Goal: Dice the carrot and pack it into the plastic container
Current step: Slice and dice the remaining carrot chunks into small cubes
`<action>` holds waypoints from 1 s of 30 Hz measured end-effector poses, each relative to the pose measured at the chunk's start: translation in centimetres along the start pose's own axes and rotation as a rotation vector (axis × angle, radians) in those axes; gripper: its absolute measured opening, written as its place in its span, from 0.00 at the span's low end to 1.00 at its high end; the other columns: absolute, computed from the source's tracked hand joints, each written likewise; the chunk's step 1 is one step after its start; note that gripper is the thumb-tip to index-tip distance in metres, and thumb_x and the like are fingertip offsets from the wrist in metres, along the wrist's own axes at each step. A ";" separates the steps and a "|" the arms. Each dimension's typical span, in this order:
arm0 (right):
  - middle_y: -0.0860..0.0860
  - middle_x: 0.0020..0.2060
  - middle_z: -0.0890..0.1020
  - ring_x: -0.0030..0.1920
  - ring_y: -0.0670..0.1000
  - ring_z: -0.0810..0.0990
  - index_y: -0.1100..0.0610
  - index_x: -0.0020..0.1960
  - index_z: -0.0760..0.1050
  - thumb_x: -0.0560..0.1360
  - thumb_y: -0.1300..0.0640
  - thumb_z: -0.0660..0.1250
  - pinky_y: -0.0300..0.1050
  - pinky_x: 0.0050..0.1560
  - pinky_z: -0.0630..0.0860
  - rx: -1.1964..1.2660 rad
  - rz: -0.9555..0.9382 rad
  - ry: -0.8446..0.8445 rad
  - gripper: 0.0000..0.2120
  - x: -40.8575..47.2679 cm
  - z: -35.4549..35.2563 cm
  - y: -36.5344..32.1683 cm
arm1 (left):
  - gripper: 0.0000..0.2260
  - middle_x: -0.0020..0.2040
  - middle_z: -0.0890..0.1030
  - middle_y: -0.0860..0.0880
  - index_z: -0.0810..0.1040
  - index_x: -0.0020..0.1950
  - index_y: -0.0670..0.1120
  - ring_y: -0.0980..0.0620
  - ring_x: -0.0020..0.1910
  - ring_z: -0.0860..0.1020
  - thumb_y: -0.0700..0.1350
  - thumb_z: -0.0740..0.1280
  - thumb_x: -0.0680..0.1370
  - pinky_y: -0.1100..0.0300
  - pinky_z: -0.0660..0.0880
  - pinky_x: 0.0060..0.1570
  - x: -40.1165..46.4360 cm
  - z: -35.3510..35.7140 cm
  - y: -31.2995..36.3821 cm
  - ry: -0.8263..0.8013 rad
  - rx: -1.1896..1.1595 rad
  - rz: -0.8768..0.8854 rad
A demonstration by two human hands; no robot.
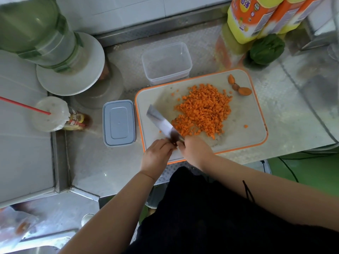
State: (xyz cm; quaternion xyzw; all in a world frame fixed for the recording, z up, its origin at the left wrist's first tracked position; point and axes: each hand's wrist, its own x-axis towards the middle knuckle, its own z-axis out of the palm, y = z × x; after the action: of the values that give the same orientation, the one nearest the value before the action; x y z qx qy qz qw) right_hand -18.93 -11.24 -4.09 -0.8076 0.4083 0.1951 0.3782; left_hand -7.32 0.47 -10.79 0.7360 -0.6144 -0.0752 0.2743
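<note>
Both forearms reach in from the bottom edge over a dark garment. Left hand [157, 154] and right hand [197, 150] meet at the near edge of the board [244, 114], fingers of each curled round the dark handle of the knife [161, 123]; which hand bears the weight cannot be told, as the handle is mostly hidden between them. Blade runs up and left from the grip, blurred, over the board's left part.

Just right of the blade and beyond the grip: diced carrot [203, 110], one loose heap mid-board, a few stray cubes round it. Farther out, at the far right corner of the board, three carrot ends [244, 91].

Container [166, 62] stands beyond the board's far edge, straight out from the grip, touching or just behind the rim; nothing seen inside. Lid [118, 123] lies flat on the steel counter [102, 169], left of the grip, just beside the board.

Far right of the grip: yellow bottles [251, 21], a green vegetable [266, 49] at their foot. Far left: a green-tinted jug [36, 30], a cup with red straw [49, 114].
</note>
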 end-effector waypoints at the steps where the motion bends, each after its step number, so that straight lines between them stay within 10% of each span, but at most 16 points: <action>1: 0.51 0.32 0.71 0.36 0.55 0.72 0.58 0.44 0.68 0.82 0.49 0.55 0.45 0.32 0.63 0.030 0.007 -0.007 0.14 0.2 -0.4 0.3 | 0.08 0.46 0.82 0.47 0.84 0.45 0.43 0.47 0.44 0.80 0.41 0.65 0.78 0.56 0.78 0.44 -0.1 -0.1 0.0 0.006 -0.008 0.001; 24: 0.52 0.34 0.71 0.38 0.57 0.74 0.60 0.46 0.69 0.82 0.50 0.55 0.46 0.35 0.65 0.031 -0.023 0.022 0.14 0.2 0.0 -0.3 | 0.06 0.44 0.83 0.48 0.83 0.45 0.43 0.46 0.44 0.80 0.39 0.66 0.76 0.51 0.79 0.43 -0.6 0.1 -0.1 0.018 0.102 -0.091; 30: 0.54 0.19 0.71 0.19 0.53 0.71 0.65 0.37 0.74 0.81 0.51 0.54 0.42 0.26 0.69 0.544 0.215 -0.003 0.22 0.4 -3.1 0.7 | 0.24 0.69 0.73 0.47 0.71 0.72 0.45 0.44 0.65 0.73 0.35 0.58 0.75 0.50 0.70 0.65 0.3 -0.7 3.2 0.016 0.243 -0.043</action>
State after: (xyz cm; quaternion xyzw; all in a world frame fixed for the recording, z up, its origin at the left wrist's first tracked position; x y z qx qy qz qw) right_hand -19.23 -14.09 -2.63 -0.6284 0.5284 0.1187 0.5585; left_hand -9.74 0.10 -8.56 0.7775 -0.6006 -0.0003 0.1865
